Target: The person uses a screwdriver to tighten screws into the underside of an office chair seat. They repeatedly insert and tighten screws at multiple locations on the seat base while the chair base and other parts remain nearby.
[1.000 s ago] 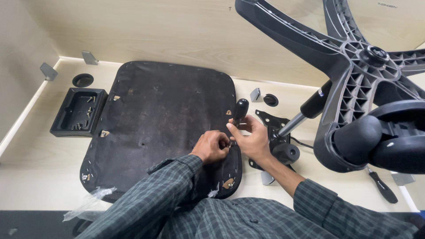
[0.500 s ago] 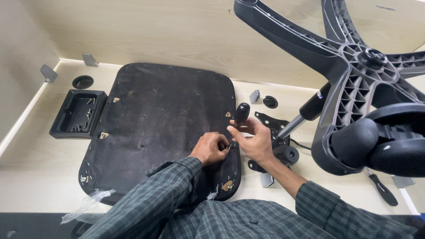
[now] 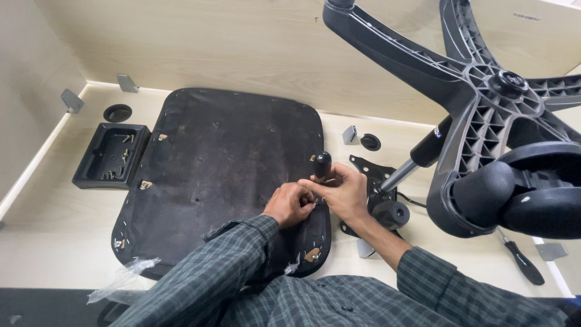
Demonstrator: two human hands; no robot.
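An upturned black chair seat lies flat on the pale worktop. At its right edge my right hand grips a black-handled screwdriver, held upright with the handle on top. My left hand pinches a small screw right at the tool's tip; the screw itself is mostly hidden by my fingers. Both hands touch each other above the seat's edge. A black metal seat plate lies just right of my right hand.
A black five-star chair base with castors and its gas cylinder looms at the right. A black tray with screws sits at the left. A second screwdriver lies at the right edge. Clear plastic wrap lies bottom left.
Both hands stay at the seat's right edge with only slight finger movement around the screwdriver tip. The view shifted a little.
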